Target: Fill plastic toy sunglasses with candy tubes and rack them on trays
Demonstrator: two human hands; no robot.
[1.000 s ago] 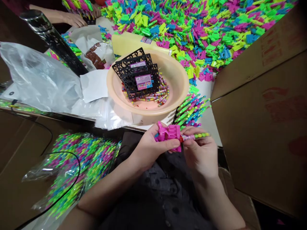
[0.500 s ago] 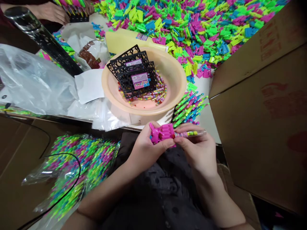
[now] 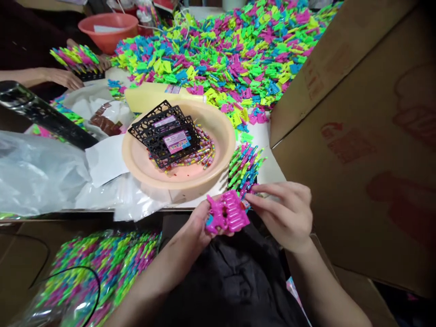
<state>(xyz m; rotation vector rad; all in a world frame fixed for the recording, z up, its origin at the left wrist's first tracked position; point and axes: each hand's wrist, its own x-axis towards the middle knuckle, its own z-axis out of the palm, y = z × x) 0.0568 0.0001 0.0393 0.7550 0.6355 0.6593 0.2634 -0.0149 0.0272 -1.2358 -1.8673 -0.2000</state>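
Note:
My left hand (image 3: 197, 225) grips a pink plastic toy piece (image 3: 227, 217) just below the table edge. Beside it, my right hand (image 3: 286, 213) pinches the end of a thin candy tube (image 3: 258, 194) that enters the pink piece; most of the tube is hidden by my fingers. Both hands hover over my dark lap. Right behind them lies a bundle of assembled coloured sticks (image 3: 245, 165).
A beige basin (image 3: 143, 168) holds black mesh trays (image 3: 163, 136) and loose candy tubes. A heap of coloured plastic pieces (image 3: 221, 54) covers the far table. Cardboard box flaps (image 3: 357, 136) stand at the right. Clear plastic bags (image 3: 41, 172) lie left; another person's hand (image 3: 64, 77) works far left.
The camera has tilted up, showing more of the far table. The candy tube has gone deeper into the pink piece; my hands have shifted slightly toward the table edge.

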